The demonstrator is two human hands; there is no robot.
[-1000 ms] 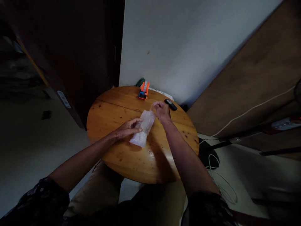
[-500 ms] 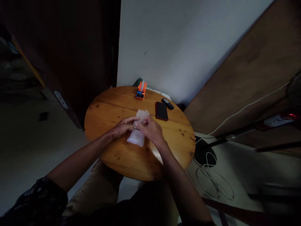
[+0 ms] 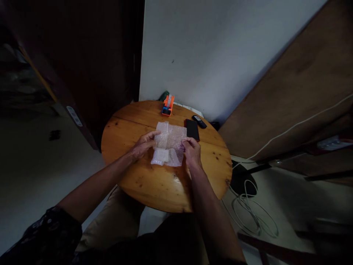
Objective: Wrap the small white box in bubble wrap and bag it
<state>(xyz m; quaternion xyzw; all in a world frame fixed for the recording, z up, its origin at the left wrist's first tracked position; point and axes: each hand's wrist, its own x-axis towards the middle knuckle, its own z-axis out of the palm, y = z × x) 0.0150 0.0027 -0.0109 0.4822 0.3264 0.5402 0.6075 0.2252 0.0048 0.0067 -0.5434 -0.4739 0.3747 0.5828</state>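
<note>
A sheet of clear bubble wrap (image 3: 172,136) lies spread out on the round wooden table (image 3: 154,187). A small whitish packet (image 3: 162,155) sits on its lower left part; what is inside cannot be made out. My left hand (image 3: 145,144) pinches the left edge of the wrap between thumb and fingers. On the other side, my right hand (image 3: 191,149) grips the right edge of the wrap, its fingers closed.
An orange tape dispenser (image 3: 168,105) stands at the table's back edge. A dark phone with a red edge (image 3: 192,130) and a black remote (image 3: 199,121) lie at the right. Coiled white cable (image 3: 248,209) rests on the floor.
The bubble wrap was a narrow folded bundle and is now opened out wide. My right hand has moved right with its edge, and my left hand slightly up at the other edge.
</note>
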